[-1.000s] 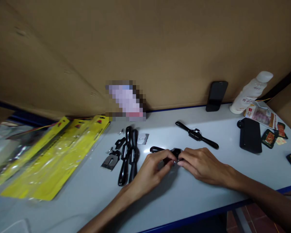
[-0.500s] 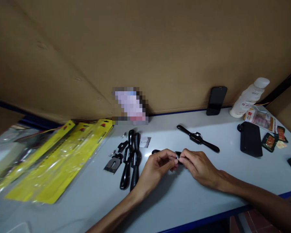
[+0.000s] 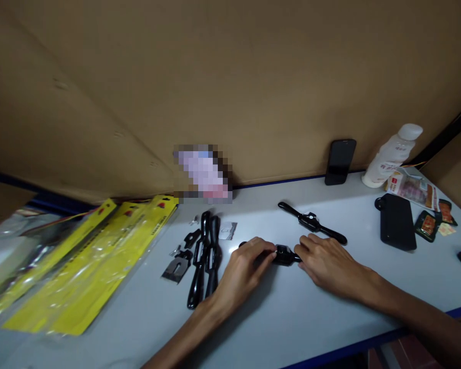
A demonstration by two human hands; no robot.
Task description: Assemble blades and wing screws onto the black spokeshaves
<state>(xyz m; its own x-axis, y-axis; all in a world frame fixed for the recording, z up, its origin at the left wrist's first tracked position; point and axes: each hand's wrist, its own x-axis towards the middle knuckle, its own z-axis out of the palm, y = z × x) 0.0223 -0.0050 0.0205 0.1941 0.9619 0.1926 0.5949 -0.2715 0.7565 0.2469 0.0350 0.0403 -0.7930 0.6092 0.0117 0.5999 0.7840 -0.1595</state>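
Note:
A black spokeshave point(image 3: 285, 255) lies crosswise between my hands, low over the table. My right hand point(image 3: 326, 261) is closed around its right handle. At the left end of its middle part, my left hand point(image 3: 246, 266) grips it with thumb and fingertips; whether a small part is also pinched there cannot be made out. Farther back rests another spokeshave point(image 3: 311, 222) with a metal piece at its centre. Left of my left hand lie two black spokeshave bodies point(image 3: 198, 261), side by side. Next to them are flat blades point(image 3: 175, 269), a black cap plate point(image 3: 192, 238) and small screws point(image 3: 194, 220).
Yellow packaging cards in clear plastic point(image 3: 100, 277) cover the table's left side. A small clear packet point(image 3: 228, 230) lies behind the spokeshave bodies. A phone point(image 3: 340, 162) leans on the cardboard wall. Farther right are a bottle point(image 3: 392, 156), a black case point(image 3: 397, 222) and snack packs point(image 3: 426, 225).
My hands were together, fingertips pinching something small over the spokeshave. Now they are apart: the right has moved onto the right handle, and the spokeshave's middle shows between them.

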